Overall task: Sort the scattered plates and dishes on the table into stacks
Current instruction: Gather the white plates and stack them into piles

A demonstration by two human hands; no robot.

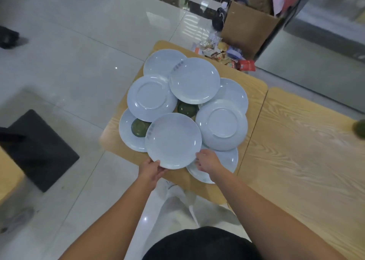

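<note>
Several pale blue plates lie overlapping on a small wooden table (254,93). Two of them are upside down (151,97) (222,124). Two dark green bowls show between them: one (187,108) in the middle, one (139,127) on a plate at the left. The nearest plate (173,141) lies face up on top of the others. My left hand (151,169) grips its near left rim. My right hand (206,161) holds its near right rim, over another plate (227,159) that is partly hidden beneath.
A second wooden table (306,151) adjoins on the right, with a dark green object (360,128) at its far right edge. Wrappers and a cardboard box (248,26) lie beyond the table. A black stool (39,149) stands on the tiled floor at the left.
</note>
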